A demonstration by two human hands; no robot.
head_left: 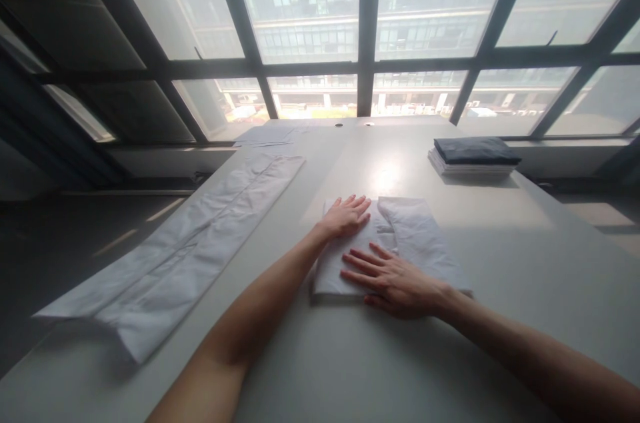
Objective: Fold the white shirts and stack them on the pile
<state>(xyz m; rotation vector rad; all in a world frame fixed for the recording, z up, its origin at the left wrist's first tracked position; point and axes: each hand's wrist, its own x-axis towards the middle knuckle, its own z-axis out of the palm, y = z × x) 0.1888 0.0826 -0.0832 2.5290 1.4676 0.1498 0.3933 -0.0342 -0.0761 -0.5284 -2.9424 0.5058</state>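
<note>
A folded white garment (415,236) lies on the white table (320,356) in front of me. My left hand (346,215) rests flat on its far left part, fingers stretched out. My right hand (390,278) lies flat on its near edge, fingers spread and pointing left. Neither hand holds anything; both press on the cloth.
A long white garment (175,253) lies spread along the table's left edge. A stack of folded clothes with a dark one on top (474,156) sits at the far right. More flat cloth (265,135) lies at the far end, below large windows (367,43).
</note>
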